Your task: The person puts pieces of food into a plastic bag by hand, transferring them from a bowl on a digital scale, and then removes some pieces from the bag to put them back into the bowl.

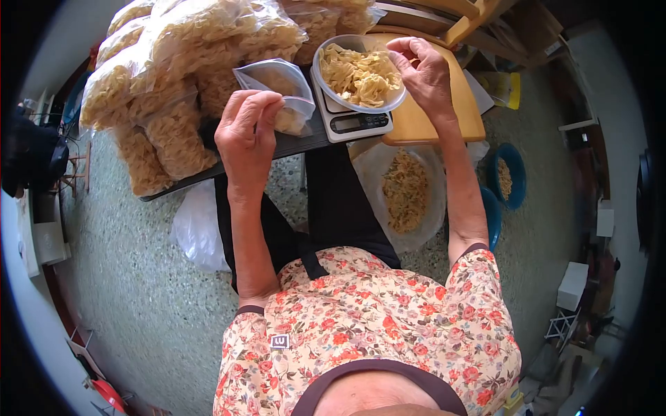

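My left hand point(248, 130) pinches the edge of an open clear zip bag point(290, 90), which has some pale dried pieces in its lower part. Right of the bag, a round clear plastic bowl point(394, 105) rests on a white digital scale point(341, 136); its display is too small to read. Curled, yellowish dried pieces point(357, 73) heap up in the bowl. Over the bowl's right rim is my right hand point(422, 68), thumb and fingertips close together; whether anything small is between them is hidden.
Filled clear bags point(187, 62) are piled at the left of the dark table. A wooden board point(454, 104) lies right of the scale. Below stand a lined container of dried pieces point(404, 191) and a blue basin point(517, 177). A white plastic bag point(200, 225) is on the floor.
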Motion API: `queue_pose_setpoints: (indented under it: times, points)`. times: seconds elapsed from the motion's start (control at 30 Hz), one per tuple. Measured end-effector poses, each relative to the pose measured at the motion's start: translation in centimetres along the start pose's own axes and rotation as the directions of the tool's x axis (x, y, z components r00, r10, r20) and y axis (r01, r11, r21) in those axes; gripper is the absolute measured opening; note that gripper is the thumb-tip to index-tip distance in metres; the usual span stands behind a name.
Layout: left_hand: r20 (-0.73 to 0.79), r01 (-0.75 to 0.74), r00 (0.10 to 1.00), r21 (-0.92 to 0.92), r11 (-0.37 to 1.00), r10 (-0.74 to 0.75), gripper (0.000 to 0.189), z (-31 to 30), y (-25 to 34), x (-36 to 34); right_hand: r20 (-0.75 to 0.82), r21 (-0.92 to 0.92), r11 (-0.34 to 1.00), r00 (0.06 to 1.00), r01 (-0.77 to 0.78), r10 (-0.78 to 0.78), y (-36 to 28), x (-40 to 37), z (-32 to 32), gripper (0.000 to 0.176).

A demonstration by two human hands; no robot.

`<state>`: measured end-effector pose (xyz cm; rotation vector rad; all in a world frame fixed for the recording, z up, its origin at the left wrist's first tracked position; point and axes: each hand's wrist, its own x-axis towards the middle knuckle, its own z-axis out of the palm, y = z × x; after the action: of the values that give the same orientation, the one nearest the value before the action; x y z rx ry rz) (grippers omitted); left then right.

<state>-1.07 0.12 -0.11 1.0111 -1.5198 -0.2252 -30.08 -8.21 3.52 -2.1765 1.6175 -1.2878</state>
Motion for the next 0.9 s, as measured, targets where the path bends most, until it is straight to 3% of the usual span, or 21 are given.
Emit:
queue_pose_setpoints:
  times: [0.17, 0.27, 0.47, 0.6, 0.8, 0.9]
  points:
    - [0.013, -0.04, 0.999, 0.077, 0.996, 0.039, 0.02, 0.5, 0.6, 0.1, 0.208, -0.08, 0.995, 0.977, 0.066, -0.048, 2.4, -0.2, -1.1, 0.019]
    - [0.064, -0.068, 0.996, 0.094, 0.993, 0.062, 0.021, 0.5, 0.8, 0.0, 0.204, -0.196, 0.961, 0.967, 0.193, -0.153, 2.9, 0.7, -0.5, 0.021]
    - [0.058, -0.108, 0.993, 0.097, 0.989, 0.103, 0.023, 0.9, 0.4, -0.1, 0.251, -0.221, 0.925, 0.935, 0.308, -0.252, 4.4, 1.7, 1.9, 0.018]
    - [0.036, -0.092, 0.995, 0.114, 0.989, 0.088, 0.024, 1.1, 0.4, 0.0, 0.265, -0.147, 0.956, 0.941, 0.255, -0.21, 4.6, 1.6, 1.9, 0.016]
    - [0.01, -0.117, 0.993, 0.2, 0.973, 0.117, 0.026, 1.3, 0.2, -0.1, 0.145, 0.021, 0.988, 0.978, 0.152, -0.153, 3.7, 1.5, 0.7, 0.017]
    - [0.012, -0.125, 0.992, 0.195, 0.973, 0.125, 0.025, 1.4, 0.3, -0.1, 0.085, 0.214, 0.977, 0.996, -0.008, -0.01, 3.2, 1.6, 0.4, 0.02]
